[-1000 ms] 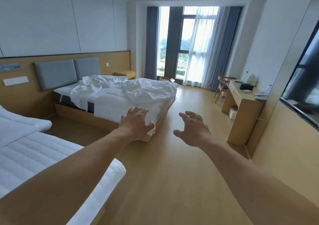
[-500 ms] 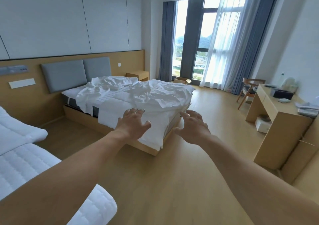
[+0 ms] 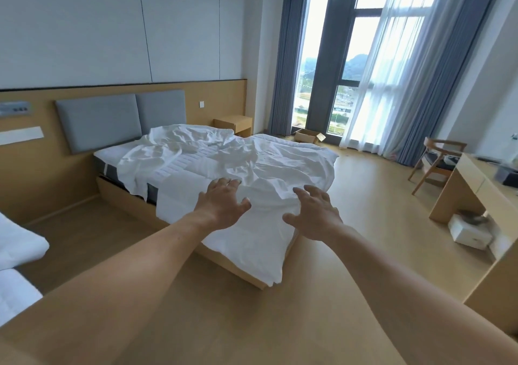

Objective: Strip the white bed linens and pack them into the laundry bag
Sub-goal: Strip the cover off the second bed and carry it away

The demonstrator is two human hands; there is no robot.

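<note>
Rumpled white linens (image 3: 246, 165) lie loose over the far bed (image 3: 123, 193), which has a wooden base, and one sheet hangs down over the bed's near foot corner. Both my arms stretch forward toward that corner. My left hand (image 3: 222, 206) hovers with spread fingers in front of the hanging sheet, holding nothing. My right hand (image 3: 315, 214) is beside it, fingers also spread and empty. I cannot tell whether either hand touches the cloth. No laundry bag is in view.
A second bed with a white quilted mattress (image 3: 16, 294) is at the lower left. A wooden desk (image 3: 471, 188), chair (image 3: 437, 157) and small white box (image 3: 471, 228) stand at the right. A nightstand (image 3: 234, 123) and a cardboard box (image 3: 308, 135) sit near the curtained window.
The view has moved closer to the far bed and turned left. Both hands stay outstretched and empty, now in front of the bed's foot corner.
</note>
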